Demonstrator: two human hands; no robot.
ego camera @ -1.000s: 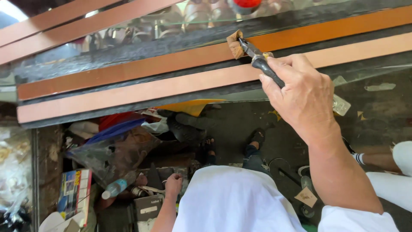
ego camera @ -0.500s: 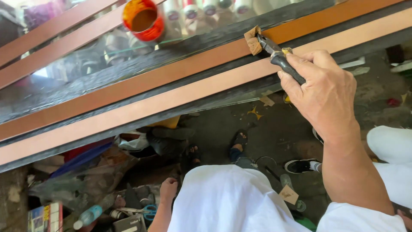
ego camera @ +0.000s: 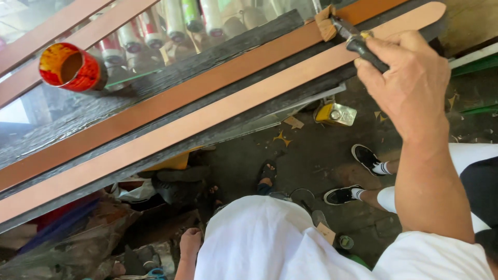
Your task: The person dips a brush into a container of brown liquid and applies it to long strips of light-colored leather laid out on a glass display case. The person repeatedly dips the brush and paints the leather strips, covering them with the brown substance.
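Overhead, far left: a red tin (ego camera: 71, 66) with orange-stained insides stands on the glass sheet (ego camera: 62, 111), near the bench's far left edge, well apart from both hands.
Bench: a dark, rough-grained board (ego camera: 236, 46) runs slantwise from lower left to upper right and carries the strips.
Darker strip: a long brown leather strip (ego camera: 171, 101) lies along the board, on the far side of the paler one.
Paler strip: a tan leather strip (ego camera: 207, 116) lies parallel and nearer the person, its rounded end at the bench's upper right corner.
Left hand: the left hand (ego camera: 190, 242) hangs low at the bottom, below the bench's near edge and beside the white shirt (ego camera: 270, 243); fingers loosely curled, holding nothing that shows, well apart from the strips.
Floor, middle: a yellow can (ego camera: 335, 113) lies under the bench's near edge; a sandalled foot (ego camera: 266, 175) is below it.
Brush: a brush (ego camera: 345, 32) with a dark handle and pale bristles touches the darker strip near the bench's upper right end.
Right hand: the right hand (ego camera: 407, 83) is closed around the brush handle, raised over the paler strip near its rounded end, forearm running down to the lower right.
Floor, right: another person's two feet in black-and-white shoes (ego camera: 358, 173) rest on the floor, beside the right forearm.
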